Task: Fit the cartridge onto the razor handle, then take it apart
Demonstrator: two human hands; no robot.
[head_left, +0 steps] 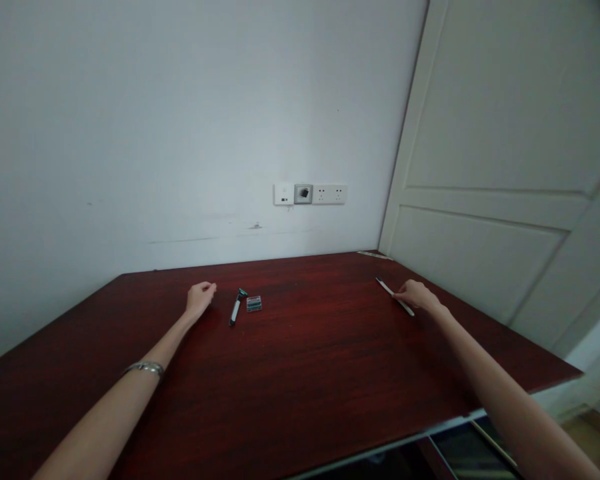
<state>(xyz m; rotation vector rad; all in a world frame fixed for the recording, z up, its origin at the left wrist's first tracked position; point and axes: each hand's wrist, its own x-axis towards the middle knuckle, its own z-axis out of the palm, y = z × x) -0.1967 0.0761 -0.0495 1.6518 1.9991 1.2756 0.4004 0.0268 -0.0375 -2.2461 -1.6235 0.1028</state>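
Note:
On the left of the dark red table [300, 373], my left hand [200, 298] rests with its fingers curled in; nothing shows in them. Just right of it lies a razor [237, 307] with a white and black handle and a green head. Beside the razor's head is a small clear case of razor blades [254, 304]. Over on the right, my right hand [415, 295] pinches the middle of a slim white stick with a black end [405, 307], shaped like a toothbrush. The stick slants across the tabletop, black end away from me; its middle is partly behind my fingertips.
A white wall with sockets [330, 194] and a switch plate [303, 194] rises behind the table. A white panelled door [485, 207] borders the right side. A thin pale strip [375, 255] lies at the far right corner. Below the front edge, an open space holds dark items.

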